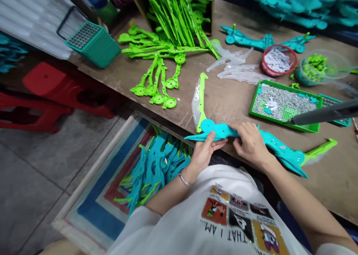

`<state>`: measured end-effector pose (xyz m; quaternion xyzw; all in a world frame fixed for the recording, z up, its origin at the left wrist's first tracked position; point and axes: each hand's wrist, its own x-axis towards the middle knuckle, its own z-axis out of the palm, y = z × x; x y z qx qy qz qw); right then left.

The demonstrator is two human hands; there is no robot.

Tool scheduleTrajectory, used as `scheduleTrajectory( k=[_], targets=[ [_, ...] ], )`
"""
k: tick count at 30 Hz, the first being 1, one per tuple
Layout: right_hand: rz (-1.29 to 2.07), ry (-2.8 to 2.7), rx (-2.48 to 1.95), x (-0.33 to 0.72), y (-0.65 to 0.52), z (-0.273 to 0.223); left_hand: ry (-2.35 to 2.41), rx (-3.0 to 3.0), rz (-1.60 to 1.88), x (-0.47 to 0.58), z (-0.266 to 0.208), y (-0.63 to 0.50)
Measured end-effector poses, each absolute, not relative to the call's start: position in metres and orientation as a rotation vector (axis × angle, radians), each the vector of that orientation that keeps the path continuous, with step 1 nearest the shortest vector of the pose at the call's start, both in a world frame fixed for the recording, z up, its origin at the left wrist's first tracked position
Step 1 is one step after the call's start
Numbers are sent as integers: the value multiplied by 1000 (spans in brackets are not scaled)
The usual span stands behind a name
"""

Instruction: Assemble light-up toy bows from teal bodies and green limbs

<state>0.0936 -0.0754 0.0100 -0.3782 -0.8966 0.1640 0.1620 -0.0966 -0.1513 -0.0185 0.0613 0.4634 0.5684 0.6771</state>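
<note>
A long turquoise plastic toy bow (275, 145) lies across the front edge of the bench, with a green and clear arm (200, 102) at its left end and another green arm (321, 150) at its right end. My left hand (205, 150) is closed around the left part of the bow, thumb on top. My right hand (250, 143) grips the bow's middle with curled fingers; the spot under the fingertips is hidden. Beyond my right hand, a green tray (256, 98) holds many small silver screws and a few turquoise and white bits.
Green arm pieces (173, 16) fill a box at the back and spill onto the bench. Clear pieces (237, 66), a red basket (293, 62) and a bowl of green parts (317, 66) stand near. A dark rod-shaped tool (324, 113) juts in from the right. Below left, a bin (92, 210) holds turquoise bows.
</note>
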Motion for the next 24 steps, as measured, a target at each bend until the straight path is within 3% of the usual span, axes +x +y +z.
scheduleTrajectory(
  k=[2, 8, 11, 17, 24],
  targets=[
    [643, -2477, -1090, 95, -71, 21, 1013, 134, 1259, -91, -15, -148],
    [1664, -1786, -1189, 43, -23, 41, 1036, 149, 1170, -70, -12, -154],
    [1877, -1745, -1074, 3, -2, 41, 1026, 148, 1133, -60, -13, -159],
    [1907, -2154, -1078, -30, -1, 41, 1001, 83, 1053, -54, -12, -162],
    [1301, -2494, -1186, 1, -22, 47, 981, 86, 1195, -67, -19, -137]
  ],
)
